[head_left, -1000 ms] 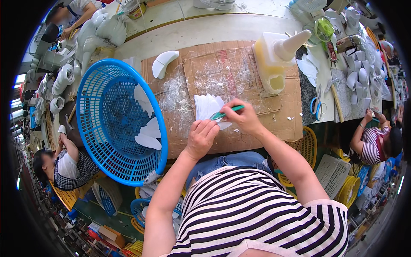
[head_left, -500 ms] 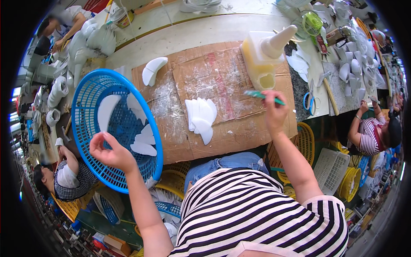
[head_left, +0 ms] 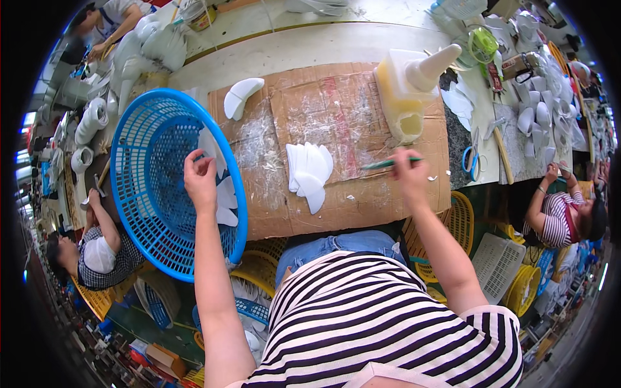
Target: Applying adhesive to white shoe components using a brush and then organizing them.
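Observation:
My left hand [head_left: 201, 181] hovers at the right side of the blue plastic basket [head_left: 240, 213]. Its fingers are loosely curled, with a gap to the thumb and nothing visible between them. Beside it, a white curved piece [head_left: 213, 150] lies in the basket, with more white pieces [head_left: 226, 202] below. My right hand [head_left: 409, 176] grips a slim green brush [head_left: 388, 164], its tip pointing left above the cardboard [head_left: 259, 213]. A fanned stack of white pieces [head_left: 309, 169] lies left of the brush, and another white curved piece [head_left: 243, 97] rests farther back.
A translucent square bottle [head_left: 401, 90] of yellowish liquid with a white cone top stands at the cardboard's back right. Blue-handled scissors [head_left: 471, 161] and a wooden-handled hammer [head_left: 503, 154] lie beyond it. Co-workers sit at left [head_left: 107, 242] and right [head_left: 556, 207].
My left hand has moved right and up along the basket. The crescent piece above it is gone from that spot. The brush in my right hand has dipped lower and turned slightly.

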### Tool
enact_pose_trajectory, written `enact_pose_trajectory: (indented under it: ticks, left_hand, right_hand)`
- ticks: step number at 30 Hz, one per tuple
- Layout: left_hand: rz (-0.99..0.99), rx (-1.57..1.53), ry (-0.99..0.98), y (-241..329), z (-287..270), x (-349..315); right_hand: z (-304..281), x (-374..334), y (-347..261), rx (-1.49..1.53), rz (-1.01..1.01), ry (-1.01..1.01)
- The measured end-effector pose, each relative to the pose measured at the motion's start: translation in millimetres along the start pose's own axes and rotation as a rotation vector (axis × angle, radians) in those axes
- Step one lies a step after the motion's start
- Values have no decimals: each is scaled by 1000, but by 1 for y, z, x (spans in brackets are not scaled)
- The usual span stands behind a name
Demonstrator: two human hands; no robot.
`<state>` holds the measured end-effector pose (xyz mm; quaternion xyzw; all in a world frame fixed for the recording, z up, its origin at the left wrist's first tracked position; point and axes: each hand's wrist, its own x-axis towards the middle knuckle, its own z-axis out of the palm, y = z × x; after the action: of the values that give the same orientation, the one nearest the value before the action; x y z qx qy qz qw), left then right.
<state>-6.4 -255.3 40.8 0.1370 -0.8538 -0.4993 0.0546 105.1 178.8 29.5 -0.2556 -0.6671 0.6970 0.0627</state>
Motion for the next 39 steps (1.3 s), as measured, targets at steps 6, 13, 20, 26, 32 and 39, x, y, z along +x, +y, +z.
enact_pose_trajectory:
  ticks: [6,13,20,26,32,39]
  left_hand:
    - [-23,107,-7,-2,6,9]
    - [8,200,-92,16,-1,-1]
    - [374,377,255,53,5,-21]
    - [806,368,-226,102,59,-92]
    - [470,580,-457,43,110,-117]
    - [423,523,-395,36,111,-114]
  right_hand:
    - [103,-32,24,-269,-557,-442]
    - [74,-53,36,-432,-578,-579]
    - [66,-68,53,-395,-523,-711]
    - [68,-66,39,-401,-394,-631]
    - [78,-31,22,-365,-567,-342]
    - [61,-30,42,-428,-623,-361]
